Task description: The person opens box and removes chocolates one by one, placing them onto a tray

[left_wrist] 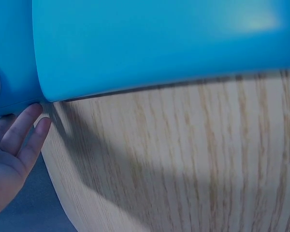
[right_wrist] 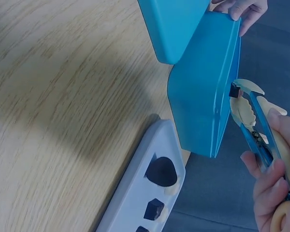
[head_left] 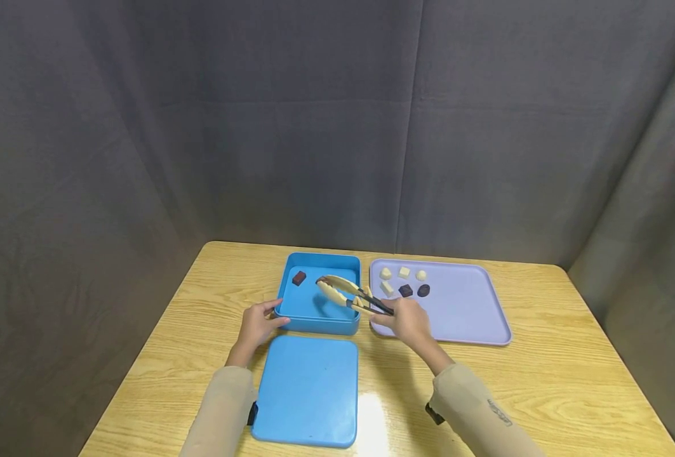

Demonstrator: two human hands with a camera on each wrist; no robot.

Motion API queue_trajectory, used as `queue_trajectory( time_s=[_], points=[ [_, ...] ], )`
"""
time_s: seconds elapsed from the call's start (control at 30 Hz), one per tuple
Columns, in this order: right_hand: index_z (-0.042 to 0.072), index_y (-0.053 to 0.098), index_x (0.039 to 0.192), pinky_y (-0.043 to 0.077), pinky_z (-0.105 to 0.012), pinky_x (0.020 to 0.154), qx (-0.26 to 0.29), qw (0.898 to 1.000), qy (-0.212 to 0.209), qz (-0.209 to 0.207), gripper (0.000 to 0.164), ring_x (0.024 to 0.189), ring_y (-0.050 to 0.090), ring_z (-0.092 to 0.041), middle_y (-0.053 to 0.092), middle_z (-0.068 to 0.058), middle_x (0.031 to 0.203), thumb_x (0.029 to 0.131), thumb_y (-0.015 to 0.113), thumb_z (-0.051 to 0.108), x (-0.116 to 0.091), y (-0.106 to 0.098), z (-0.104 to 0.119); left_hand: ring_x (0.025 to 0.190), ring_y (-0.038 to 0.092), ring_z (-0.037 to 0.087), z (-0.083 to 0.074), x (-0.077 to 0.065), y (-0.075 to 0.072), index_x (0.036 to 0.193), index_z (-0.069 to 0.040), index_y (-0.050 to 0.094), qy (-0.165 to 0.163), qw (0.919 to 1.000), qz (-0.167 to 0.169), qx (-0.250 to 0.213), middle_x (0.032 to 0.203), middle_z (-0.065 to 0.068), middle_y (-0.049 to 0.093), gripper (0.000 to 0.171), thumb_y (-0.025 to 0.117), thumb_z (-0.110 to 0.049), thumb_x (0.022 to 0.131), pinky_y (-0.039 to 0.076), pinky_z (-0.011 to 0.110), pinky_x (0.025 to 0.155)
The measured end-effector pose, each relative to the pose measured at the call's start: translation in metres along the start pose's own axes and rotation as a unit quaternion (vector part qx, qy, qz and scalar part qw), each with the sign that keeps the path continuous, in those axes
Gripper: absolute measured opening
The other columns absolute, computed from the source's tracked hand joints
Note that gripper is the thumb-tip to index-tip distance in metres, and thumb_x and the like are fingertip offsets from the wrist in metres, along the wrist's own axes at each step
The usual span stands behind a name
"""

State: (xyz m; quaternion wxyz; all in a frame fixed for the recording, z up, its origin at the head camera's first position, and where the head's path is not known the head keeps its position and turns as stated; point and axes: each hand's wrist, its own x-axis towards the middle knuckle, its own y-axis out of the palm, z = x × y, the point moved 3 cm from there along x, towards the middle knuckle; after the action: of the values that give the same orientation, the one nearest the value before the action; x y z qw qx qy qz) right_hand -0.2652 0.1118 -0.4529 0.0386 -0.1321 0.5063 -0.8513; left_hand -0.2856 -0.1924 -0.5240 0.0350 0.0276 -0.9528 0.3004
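Observation:
My right hand point(head_left: 410, 322) grips black-and-cream tongs point(head_left: 343, 293). A small dark brown chocolate point(right_wrist: 235, 91) is pinched at their tips, over the inside of an uncovered blue box point(head_left: 317, 326). My left hand point(head_left: 255, 327) holds the box at its near left corner, thumb on the front wall and fingers along the left side. In the left wrist view its fingers point(left_wrist: 20, 130) lie against the bottom of the box wall. Inside the box sits a reddish-brown chocolate point(head_left: 299, 278), towards the back left.
A lilac tray point(head_left: 463, 304) stands right of the box, with several white chocolates point(head_left: 404, 272) and dark chocolates point(head_left: 406, 291) on its left half. A flat blue lid point(head_left: 307, 390) lies on the wooden table point(head_left: 183, 355) in front of the box. Grey curtains point(head_left: 303, 127) hang behind.

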Motion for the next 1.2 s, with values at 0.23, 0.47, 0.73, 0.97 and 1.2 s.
queue_trajectory(
  time_s=[0.23,0.47,0.73,0.97,1.2],
  points=[
    [0.008,0.069,0.102,0.030,-0.026,0.036,0.014,1.000,0.002,-0.020,0.041,0.047,0.040,-0.013,0.064,-0.004,0.069,0.070,0.075,0.034,-0.010,-0.009,-0.010,0.109,0.050,0.035,0.000,0.000,0.000,0.119,-0.002,0.057,-0.001,1.0000,0.000,-0.001,0.120,0.020,0.053,0.049,0.073,-0.012,0.074,0.046,0.041,0.084],
    [0.006,0.068,0.104,0.028,-0.026,0.036,0.026,0.999,0.014,-0.029,0.044,0.047,0.039,-0.013,0.067,-0.012,0.085,0.070,0.074,0.034,-0.019,-0.016,-0.023,0.110,0.050,0.034,-0.002,-0.002,-0.001,0.120,-0.001,0.056,0.000,1.0000,0.003,-0.005,0.121,0.019,0.053,0.049,0.072,-0.011,0.075,0.046,0.041,0.084],
    [0.006,0.067,0.106,0.028,-0.025,0.037,0.037,0.999,0.027,-0.030,0.045,0.046,0.036,-0.012,0.066,-0.008,0.077,0.071,0.073,0.034,-0.029,-0.026,-0.035,0.110,0.049,0.034,-0.001,0.000,0.001,0.120,-0.001,0.056,-0.002,0.9999,0.006,-0.009,0.121,0.019,0.052,0.049,0.072,-0.011,0.074,0.047,0.040,0.083],
    [0.001,0.063,0.111,0.024,-0.022,0.034,0.056,0.997,0.050,-0.028,0.051,0.039,0.025,-0.008,0.051,-0.001,0.054,0.073,0.072,0.035,-0.041,-0.037,-0.049,0.111,0.048,0.034,0.000,0.000,0.001,0.120,-0.002,0.056,-0.004,0.9998,0.008,-0.017,0.122,0.019,0.052,0.048,0.071,-0.011,0.075,0.047,0.039,0.082],
    [0.000,0.065,0.108,0.026,-0.025,0.035,0.054,0.995,0.064,-0.051,0.051,0.044,0.033,-0.012,0.064,-0.021,0.094,0.071,0.073,0.035,-0.053,-0.044,-0.068,0.111,0.048,0.035,0.000,-0.001,0.001,0.121,-0.001,0.056,0.004,0.9999,0.009,-0.013,0.122,0.019,0.052,0.049,0.071,-0.011,0.075,0.046,0.040,0.083]
  ],
)
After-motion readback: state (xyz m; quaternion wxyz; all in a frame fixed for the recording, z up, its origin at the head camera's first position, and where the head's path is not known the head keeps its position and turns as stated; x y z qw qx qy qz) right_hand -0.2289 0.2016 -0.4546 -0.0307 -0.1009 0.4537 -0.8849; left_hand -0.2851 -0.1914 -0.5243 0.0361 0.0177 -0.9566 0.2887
